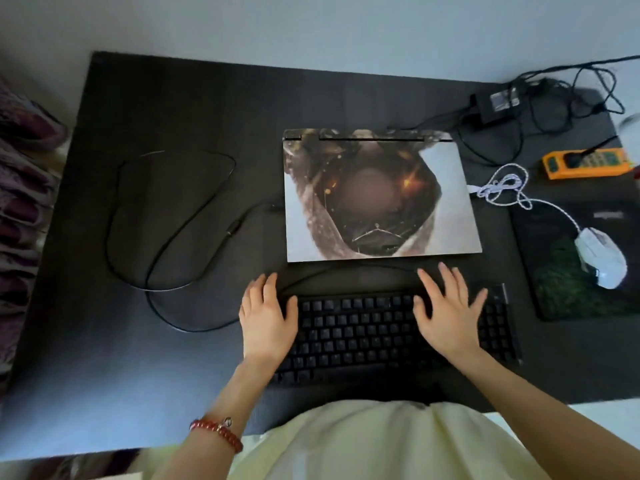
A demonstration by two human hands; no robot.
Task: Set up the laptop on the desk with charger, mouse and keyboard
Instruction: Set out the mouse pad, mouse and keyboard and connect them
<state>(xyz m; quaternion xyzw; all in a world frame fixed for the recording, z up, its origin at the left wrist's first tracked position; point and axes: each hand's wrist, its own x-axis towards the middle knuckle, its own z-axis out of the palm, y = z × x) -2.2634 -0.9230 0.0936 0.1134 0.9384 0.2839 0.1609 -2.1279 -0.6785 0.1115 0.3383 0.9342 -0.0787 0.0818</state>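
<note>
Both hands lie flat, fingers spread, gripping nothing: left hand (266, 315) and right hand (448, 308) on the black keyboard (367, 334), closed laptop (379, 199) just behind.

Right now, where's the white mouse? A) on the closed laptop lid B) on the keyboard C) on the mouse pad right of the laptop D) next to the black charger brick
C: the white mouse sits on the dark mouse pad to the right of the closed laptop, its braided white cable running back to the laptop's right edge.

Closed laptop (377, 195) behind black keyboard (381, 334), white mouse (601, 258) right.
</note>
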